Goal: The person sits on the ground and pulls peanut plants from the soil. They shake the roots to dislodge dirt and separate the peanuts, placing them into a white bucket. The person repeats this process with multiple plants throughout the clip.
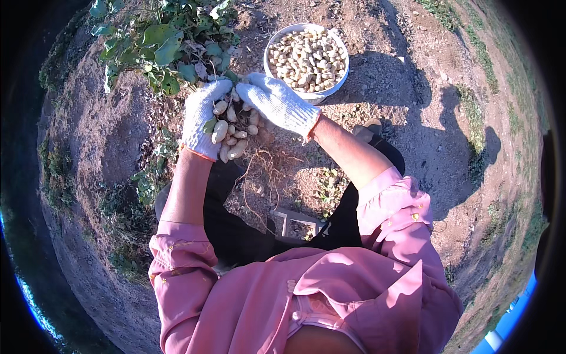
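Note:
A pulled-up peanut plant hangs with its leafy top at the upper left and its thin roots towards me. My left hand, in a white knitted glove, is closed around the stems beside a cluster of peanut pods. On the other side of the pods is my right hand, gloved alike, its fingertips at the upper pods; whether it grips any is hidden. Just beyond my right hand stands a round white bucket, filled nearly to the rim with peanuts in their shells.
Dry, crumbly soil surrounds me. A low frame-like stool shows between my legs. Green weeds grow at the left, and shadows fall across the ground at the right.

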Tool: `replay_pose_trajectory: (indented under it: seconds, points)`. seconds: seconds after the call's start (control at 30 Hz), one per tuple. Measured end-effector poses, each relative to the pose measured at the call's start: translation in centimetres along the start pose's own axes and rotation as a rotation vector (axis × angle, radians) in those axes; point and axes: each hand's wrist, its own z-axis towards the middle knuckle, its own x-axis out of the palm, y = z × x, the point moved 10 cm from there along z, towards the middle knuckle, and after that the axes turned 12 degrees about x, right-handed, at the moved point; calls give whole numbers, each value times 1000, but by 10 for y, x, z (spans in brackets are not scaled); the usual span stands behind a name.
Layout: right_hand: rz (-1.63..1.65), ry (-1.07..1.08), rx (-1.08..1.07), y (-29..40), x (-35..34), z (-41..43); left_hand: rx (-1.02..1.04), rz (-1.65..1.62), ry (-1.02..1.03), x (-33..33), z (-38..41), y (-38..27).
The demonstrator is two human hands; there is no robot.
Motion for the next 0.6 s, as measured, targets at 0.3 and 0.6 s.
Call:
replay_pose_trajectory:
  seconds: [0.3, 0.6]
  points:
    - [-370, -447, 1, -8, -23, 10, 205, 105, -110, 2, 8, 4]
    - [-530, -505, -91, -32, -27, 28, 195, 195, -188, -6, 26, 23]
